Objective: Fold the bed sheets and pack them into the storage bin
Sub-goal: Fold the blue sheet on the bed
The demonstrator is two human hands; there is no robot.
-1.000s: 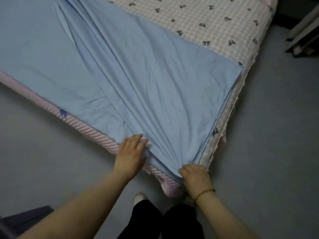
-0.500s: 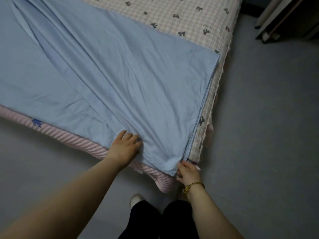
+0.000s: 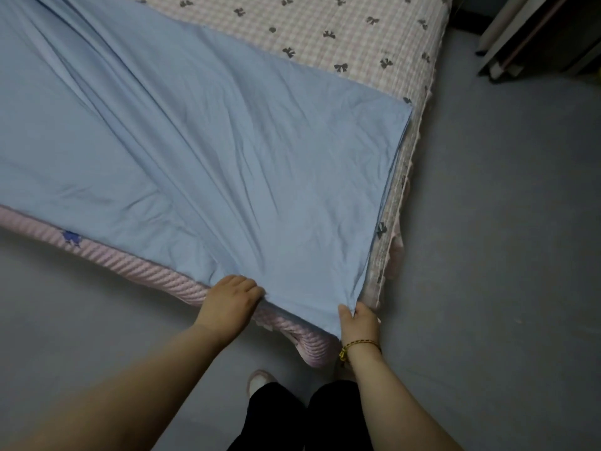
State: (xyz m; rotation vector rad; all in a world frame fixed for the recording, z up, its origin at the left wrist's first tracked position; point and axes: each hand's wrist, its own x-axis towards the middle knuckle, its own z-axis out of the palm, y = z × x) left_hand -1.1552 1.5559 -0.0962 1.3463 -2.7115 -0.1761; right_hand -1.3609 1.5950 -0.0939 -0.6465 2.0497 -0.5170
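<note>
My left hand (image 3: 232, 304) grips the near hem of the blue sheet (image 3: 227, 141), fingers curled; my right hand (image 3: 361, 322) pinches its corner at lower centre; the sheet stretches from both toward the upper left across the bed (image 3: 325, 30), so I judge the fold goes that way.

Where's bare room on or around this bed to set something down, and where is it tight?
Bare checked bedcover lies at the far right, between the far edge of the blue sheet and the bed's side. Open floor runs right of the bed up to the dark furniture. Crowded: the near corner, where left hand and right hand grip the sheet.
</note>
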